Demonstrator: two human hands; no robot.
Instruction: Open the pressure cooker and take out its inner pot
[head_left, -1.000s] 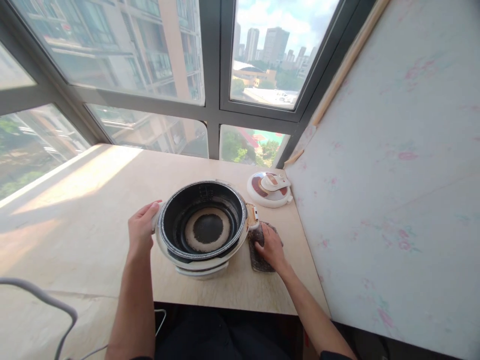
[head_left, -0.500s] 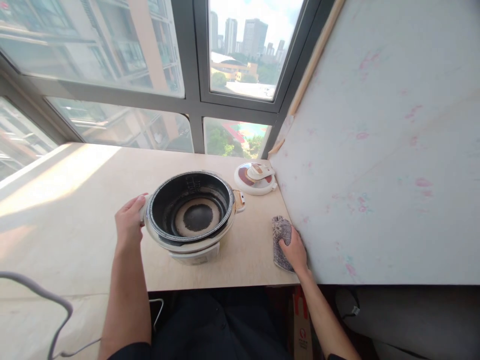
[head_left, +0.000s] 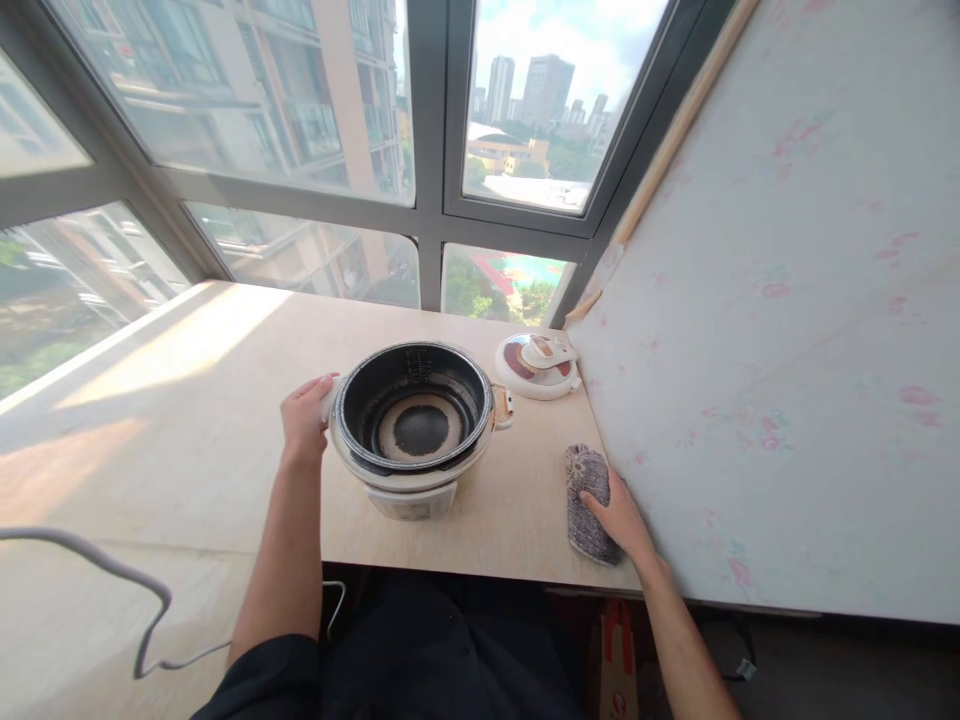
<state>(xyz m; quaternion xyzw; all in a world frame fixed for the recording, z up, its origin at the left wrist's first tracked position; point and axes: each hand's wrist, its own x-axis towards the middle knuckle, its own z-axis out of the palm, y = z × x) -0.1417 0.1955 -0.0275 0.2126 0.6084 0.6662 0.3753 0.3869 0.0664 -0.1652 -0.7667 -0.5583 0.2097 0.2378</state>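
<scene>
A white electric pressure cooker [head_left: 411, 503] stands without its lid on the pale wooden worktop, its black inner pot [head_left: 420, 425] worn at the bottom. My left hand [head_left: 306, 412] is closed round the cooker's left side handle. Over to the right, my right hand [head_left: 619, 510] is wrapped round the side of a folded grey-brown patterned cloth [head_left: 589, 525] lying on the worktop; its fingers are partly hidden behind the cloth. The round white and brown cooker lid [head_left: 536, 365] rests behind the cloth, near the window corner.
Window frames [head_left: 429, 150] border the worktop [head_left: 225, 440] at the back. A floral-patterned wall panel [head_left: 810, 330] rises along the right. A grey cable [head_left: 97, 548] runs across the left front. Below the front edge stands a red and brown bag [head_left: 616, 660].
The view has swung a little to the left, so everything appears shifted right. Both hands keep their places on the cooker handle and the cloth.
</scene>
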